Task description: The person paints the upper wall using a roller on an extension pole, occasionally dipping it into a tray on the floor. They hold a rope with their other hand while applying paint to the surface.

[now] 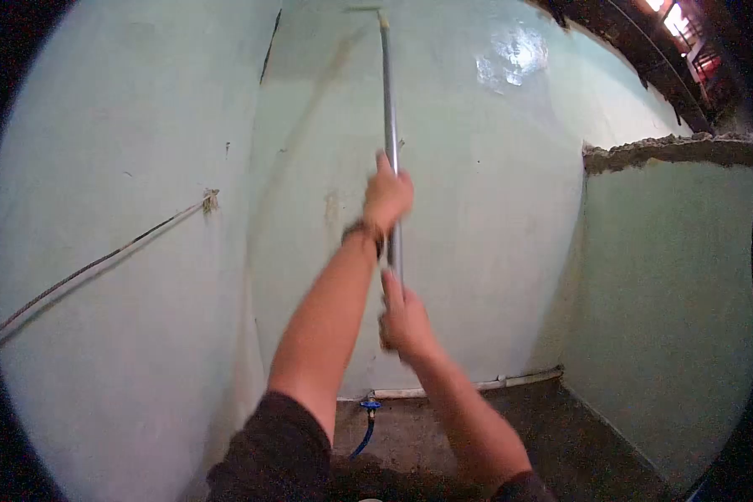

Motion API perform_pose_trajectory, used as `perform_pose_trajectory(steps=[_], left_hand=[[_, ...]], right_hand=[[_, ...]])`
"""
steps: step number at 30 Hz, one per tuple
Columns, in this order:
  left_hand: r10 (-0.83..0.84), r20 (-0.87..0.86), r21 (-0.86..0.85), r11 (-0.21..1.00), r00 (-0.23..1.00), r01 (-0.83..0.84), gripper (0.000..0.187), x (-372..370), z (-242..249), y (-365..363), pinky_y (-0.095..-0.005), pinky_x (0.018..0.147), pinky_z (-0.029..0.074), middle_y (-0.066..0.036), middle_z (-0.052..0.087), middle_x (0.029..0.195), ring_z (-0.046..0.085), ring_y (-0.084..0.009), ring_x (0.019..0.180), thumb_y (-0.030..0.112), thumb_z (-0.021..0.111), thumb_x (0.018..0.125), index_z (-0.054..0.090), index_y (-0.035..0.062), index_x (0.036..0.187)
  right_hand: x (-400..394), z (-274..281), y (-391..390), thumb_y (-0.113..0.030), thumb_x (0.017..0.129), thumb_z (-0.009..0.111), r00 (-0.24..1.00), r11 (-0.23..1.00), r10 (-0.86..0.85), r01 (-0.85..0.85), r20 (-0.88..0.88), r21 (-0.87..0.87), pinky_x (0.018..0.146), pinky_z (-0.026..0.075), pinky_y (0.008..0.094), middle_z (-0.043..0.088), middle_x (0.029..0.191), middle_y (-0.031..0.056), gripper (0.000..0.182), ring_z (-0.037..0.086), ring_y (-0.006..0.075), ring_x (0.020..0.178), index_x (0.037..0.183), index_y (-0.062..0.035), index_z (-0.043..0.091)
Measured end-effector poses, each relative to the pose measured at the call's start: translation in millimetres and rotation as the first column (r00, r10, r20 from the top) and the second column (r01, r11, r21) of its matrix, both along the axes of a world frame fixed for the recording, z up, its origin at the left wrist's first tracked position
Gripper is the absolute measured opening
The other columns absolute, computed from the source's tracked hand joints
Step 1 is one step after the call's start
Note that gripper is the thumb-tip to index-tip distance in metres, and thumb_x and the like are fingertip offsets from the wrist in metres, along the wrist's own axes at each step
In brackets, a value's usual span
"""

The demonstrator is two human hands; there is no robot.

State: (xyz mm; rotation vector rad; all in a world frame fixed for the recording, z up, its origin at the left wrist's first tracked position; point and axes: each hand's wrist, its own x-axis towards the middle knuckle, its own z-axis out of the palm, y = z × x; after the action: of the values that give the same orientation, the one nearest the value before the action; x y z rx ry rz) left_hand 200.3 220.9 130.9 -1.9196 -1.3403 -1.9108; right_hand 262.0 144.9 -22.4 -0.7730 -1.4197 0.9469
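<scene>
A long grey pole (pixel 388 100) stands nearly upright before the pale green wall (pixel 468 251). My left hand (pixel 387 199) is closed round its middle, with a dark band at the wrist. Lower down, my right hand (pixel 407 322) wraps the pole near its bottom end. At the top, a thin crosswise head (pixel 362 9) sticks out to the left against the wall. It is too small and blurred for me to name its kind.
A rope or cable (pixel 113 253) runs along the left wall to a hole. Below are a white pipe (pixel 452 390), a blue-handled valve (pixel 370 405) and a blue hose (pixel 363 439). A rough broken ledge (pixel 669 154) tops the right wall, under dark roof beams (pixel 636 38).
</scene>
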Motion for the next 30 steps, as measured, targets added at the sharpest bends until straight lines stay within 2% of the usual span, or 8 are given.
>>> perform_pose_trajectory(steps=[4,10,14,16,19,24,29,30], left_hand=[[0.053,-0.028,-0.021,0.998,0.998,-0.053,0.057,-10,71,17,-0.0459,0.076,0.047,-0.026,0.058,0.095,0.058,-0.0387,0.088,0.023,0.041,0.086,0.019,-0.0016,0.131],[0.072,-0.071,-0.157,0.984,0.995,-0.083,0.061,-1,-56,17,-0.0467,0.08,0.046,-0.026,0.057,0.098,0.057,-0.0398,0.091,0.025,0.038,0.087,0.009,0.0013,0.136],[0.079,-0.028,-0.127,0.989,0.996,-0.082,0.061,-7,18,27,-0.0444,0.086,0.043,-0.024,0.055,0.106,0.055,-0.0379,0.097,0.023,0.037,0.087,0.008,0.0068,0.138],[0.186,-0.04,-0.062,0.98,0.982,-0.188,0.062,-13,71,35,-0.0424,0.087,0.043,-0.022,0.055,0.11,0.054,-0.037,0.099,0.022,0.036,0.086,0.007,0.0068,0.139],[0.234,-0.113,-0.079,0.967,0.966,-0.244,0.063,-20,85,36,-0.0423,0.085,0.044,-0.021,0.056,0.108,0.056,-0.0363,0.097,0.02,0.036,0.085,0.006,0.0068,0.139],[0.096,-0.081,-0.183,0.977,0.992,-0.109,0.064,-23,-66,54,-0.0478,0.075,0.046,-0.025,0.059,0.092,0.058,-0.0393,0.082,0.027,0.04,0.088,0.004,0.0084,0.138],[0.09,-0.052,-0.281,0.954,0.995,-0.101,0.064,-11,-252,4,-0.0496,0.053,0.045,-0.023,0.057,0.062,0.057,-0.0419,0.058,0.024,0.041,0.089,0.004,0.0048,0.137],[0.061,-0.046,-0.297,0.952,0.997,-0.071,0.064,-9,-282,-12,-0.0493,0.052,0.045,-0.023,0.057,0.061,0.057,-0.0419,0.057,0.024,0.041,0.089,0.004,0.0042,0.137]], right_hand=[[-13,57,30,-0.052,0.087,0.041,0.998,0.997,-0.061,0.06,0.017,0.043,0.04,0.039,0.0356,0.046,0.056,0.0085,0.054,0.046,0.0185,0.043,0.074,0.0003,0.044],[-11,-55,41,-0.055,0.085,0.041,0.992,0.993,-0.105,0.108,0.076,-0.037,0.04,0.038,0.0351,0.047,0.056,0.0075,0.056,0.045,0.0179,0.043,0.072,-0.0003,0.045],[-13,14,50,-0.055,0.085,0.042,0.998,1.0,-0.024,0.023,0.055,0.007,0.036,0.035,0.0327,0.042,0.055,0.0039,0.053,0.041,0.0147,0.04,0.075,-0.0031,0.044],[-19,62,66,-0.056,0.085,0.041,0.986,0.986,0.163,-0.162,-0.026,0.024,0.035,0.034,0.0318,0.042,0.054,0.003,0.054,0.041,0.0148,0.04,0.076,-0.003,0.044],[-42,78,67,-0.056,0.085,0.041,0.996,0.999,-0.016,0.018,-0.085,0.03,0.039,0.036,0.0333,0.044,0.054,0.0051,0.056,0.044,0.0168,0.042,0.072,-0.002,0.046],[-35,-77,101,-0.054,0.086,0.041,0.98,0.987,-0.16,0.159,0.121,0.023,0.057,0.041,0.0391,0.049,0.059,0.0149,0.061,0.048,0.0218,0.059,0.067,0.0043,0.049],[-20,-278,49,-0.035,0.091,0.04,0.955,0.971,-0.224,0.202,0.194,0.129,0.053,0.039,0.0374,0.047,0.058,0.0127,0.041,0.046,0.0207,0.054,0.075,0.0018,0.051],[-12,-311,34,-0.032,0.091,0.041,0.976,0.993,-0.081,0.096,0.203,-0.062,0.055,0.04,0.0375,0.05,0.059,0.0128,0.038,0.049,0.0208,0.056,0.078,0.0012,0.054]])
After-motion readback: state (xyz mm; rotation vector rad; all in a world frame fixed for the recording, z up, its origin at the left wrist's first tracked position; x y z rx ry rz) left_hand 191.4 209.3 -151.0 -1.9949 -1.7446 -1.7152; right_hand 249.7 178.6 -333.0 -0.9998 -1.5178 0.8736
